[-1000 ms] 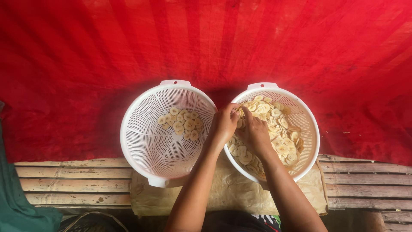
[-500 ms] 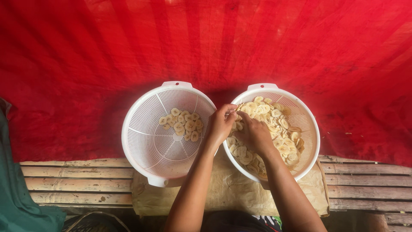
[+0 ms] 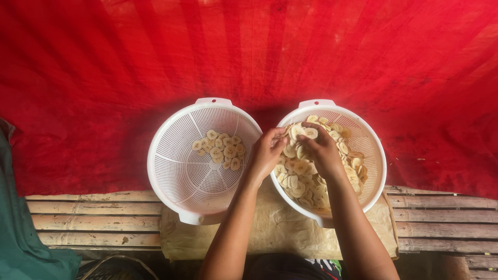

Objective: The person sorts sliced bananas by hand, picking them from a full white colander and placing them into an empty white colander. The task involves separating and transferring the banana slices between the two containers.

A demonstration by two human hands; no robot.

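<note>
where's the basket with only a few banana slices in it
In the head view it is the left white basket, on the red cloth, touching the fuller basket where both hands work.

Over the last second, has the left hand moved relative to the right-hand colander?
No, barely. The left hand stays at the near-left rim of the right colander, over the pale slices, beside the right hand; only its fingers shift slightly.

backdrop: red cloth [image 3: 249,57] spread from 9 to 3 o'clock, creased | bench [image 3: 93,218]: weathered wooden slats along 6 o'clock | brown paper [image 3: 280,233] over slats at 6 | green cloth [image 3: 21,223] at 8 | light: soft, even
</note>
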